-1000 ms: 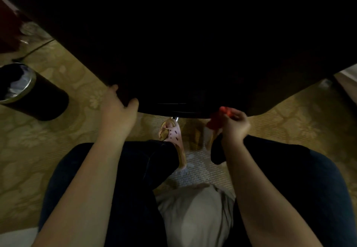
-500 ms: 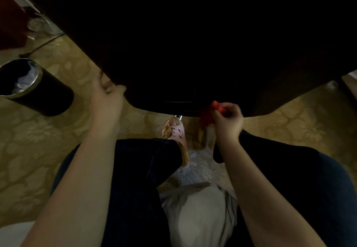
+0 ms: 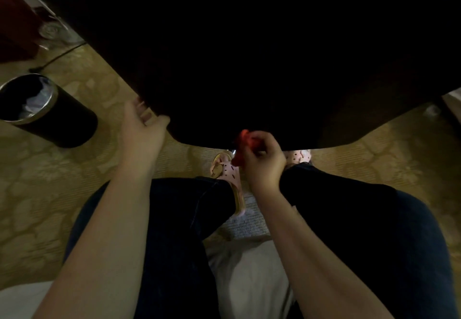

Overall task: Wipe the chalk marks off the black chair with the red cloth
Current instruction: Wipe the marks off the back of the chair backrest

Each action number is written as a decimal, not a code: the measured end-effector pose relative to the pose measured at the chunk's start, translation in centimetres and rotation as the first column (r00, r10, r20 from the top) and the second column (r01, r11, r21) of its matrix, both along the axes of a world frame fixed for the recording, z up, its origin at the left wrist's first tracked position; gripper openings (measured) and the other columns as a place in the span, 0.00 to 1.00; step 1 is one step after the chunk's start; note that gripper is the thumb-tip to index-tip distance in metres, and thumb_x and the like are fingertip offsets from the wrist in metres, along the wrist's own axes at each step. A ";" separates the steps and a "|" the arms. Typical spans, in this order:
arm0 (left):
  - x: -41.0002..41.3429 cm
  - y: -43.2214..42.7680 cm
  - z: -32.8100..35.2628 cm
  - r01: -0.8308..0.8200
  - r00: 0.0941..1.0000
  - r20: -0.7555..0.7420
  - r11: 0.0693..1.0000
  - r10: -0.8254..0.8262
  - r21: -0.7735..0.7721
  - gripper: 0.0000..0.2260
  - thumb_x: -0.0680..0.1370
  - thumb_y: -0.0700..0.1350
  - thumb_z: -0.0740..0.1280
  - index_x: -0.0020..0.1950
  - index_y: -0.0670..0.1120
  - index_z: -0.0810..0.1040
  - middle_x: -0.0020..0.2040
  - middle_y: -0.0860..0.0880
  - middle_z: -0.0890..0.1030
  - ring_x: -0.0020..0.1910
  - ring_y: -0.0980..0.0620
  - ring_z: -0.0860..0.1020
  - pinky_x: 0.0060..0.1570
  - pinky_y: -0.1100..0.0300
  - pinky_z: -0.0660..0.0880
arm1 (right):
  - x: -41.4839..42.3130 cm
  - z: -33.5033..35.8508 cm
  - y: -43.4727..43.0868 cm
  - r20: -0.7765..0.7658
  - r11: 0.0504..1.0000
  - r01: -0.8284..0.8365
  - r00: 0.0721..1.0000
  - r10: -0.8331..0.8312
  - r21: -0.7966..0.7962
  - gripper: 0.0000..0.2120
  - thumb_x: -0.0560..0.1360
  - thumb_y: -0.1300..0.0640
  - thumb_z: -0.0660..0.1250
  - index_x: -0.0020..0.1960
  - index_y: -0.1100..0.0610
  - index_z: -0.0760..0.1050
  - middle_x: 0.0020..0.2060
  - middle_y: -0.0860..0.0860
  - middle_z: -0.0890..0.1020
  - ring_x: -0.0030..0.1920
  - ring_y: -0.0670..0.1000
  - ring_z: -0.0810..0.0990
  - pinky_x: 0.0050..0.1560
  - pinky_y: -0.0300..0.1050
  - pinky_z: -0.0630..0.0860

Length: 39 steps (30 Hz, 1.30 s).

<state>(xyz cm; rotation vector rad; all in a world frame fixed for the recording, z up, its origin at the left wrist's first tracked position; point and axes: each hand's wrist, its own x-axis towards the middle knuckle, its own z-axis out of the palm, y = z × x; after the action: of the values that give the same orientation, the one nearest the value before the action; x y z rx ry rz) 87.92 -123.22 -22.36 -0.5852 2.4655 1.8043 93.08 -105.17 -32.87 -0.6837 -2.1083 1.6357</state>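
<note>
The black chair point(image 3: 249, 56) fills the upper half of the view as one dark mass; no chalk marks show on it in this dim light. My left hand point(image 3: 143, 129) grips its near left edge, thumb on top and fingers curled under. My right hand point(image 3: 262, 161) holds the bunched red cloth point(image 3: 245, 138) against the chair's near bottom edge; only a small part of the cloth shows past my fingers.
A black waste bin point(image 3: 52, 116) with a metal rim stands on the patterned carpet at the left. My knees in dark trousers and pink slippers point(image 3: 228, 176) lie below the chair. A cable point(image 3: 59, 56) runs across the floor at the far left.
The chair's edge has swung toward me and to the right. My left hand slid along that edge and now wraps it. My right hand with the cloth shifted slightly left.
</note>
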 end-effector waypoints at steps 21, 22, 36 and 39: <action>1.2 1.5 -1.6 0.151 0.982 -0.052 0.926 -0.180 -0.347 0.17 0.67 0.53 0.79 0.51 0.51 0.80 0.46 0.58 0.81 0.46 0.64 0.77 0.43 0.67 0.71 | 0.8 -0.7 -0.4 0.035 0.998 0.045 0.998 -0.047 0.048 0.15 0.69 0.71 0.72 0.45 0.51 0.76 0.45 0.48 0.81 0.48 0.47 0.81 0.52 0.41 0.78; 1.2 1.6 -1.7 0.154 0.982 -0.053 0.926 -0.183 -0.345 0.17 0.67 0.53 0.80 0.51 0.50 0.80 0.46 0.57 0.82 0.46 0.63 0.78 0.44 0.66 0.72 | 1.1 -0.6 -0.1 0.040 0.999 0.023 0.999 -0.025 0.040 0.16 0.70 0.71 0.72 0.44 0.50 0.75 0.44 0.48 0.80 0.47 0.44 0.80 0.50 0.39 0.78; 2.1 2.1 -1.2 0.244 0.959 -0.039 0.888 -0.281 -0.389 0.15 0.70 0.54 0.78 0.52 0.53 0.78 0.42 0.61 0.79 0.40 0.68 0.74 0.39 0.72 0.68 | 0.6 -1.0 -1.9 0.174 0.949 0.107 0.983 -0.056 -0.296 0.08 0.74 0.70 0.69 0.47 0.58 0.78 0.42 0.49 0.82 0.40 0.44 0.81 0.44 0.45 0.83; 2.7 2.4 -1.5 0.230 0.963 -0.049 0.906 -0.263 -0.355 0.13 0.71 0.52 0.78 0.50 0.53 0.78 0.42 0.60 0.80 0.40 0.69 0.76 0.40 0.72 0.69 | 2.0 -2.1 -6.3 0.110 0.929 -0.087 0.985 0.134 -0.360 0.09 0.74 0.63 0.72 0.43 0.49 0.77 0.44 0.55 0.83 0.40 0.55 0.84 0.32 0.50 0.83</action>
<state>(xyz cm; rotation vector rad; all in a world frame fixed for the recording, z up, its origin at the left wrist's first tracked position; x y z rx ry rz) 90.57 -120.78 -23.86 -0.1809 2.7942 1.3463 95.08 -111.49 -34.93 -0.8153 -1.9889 2.1184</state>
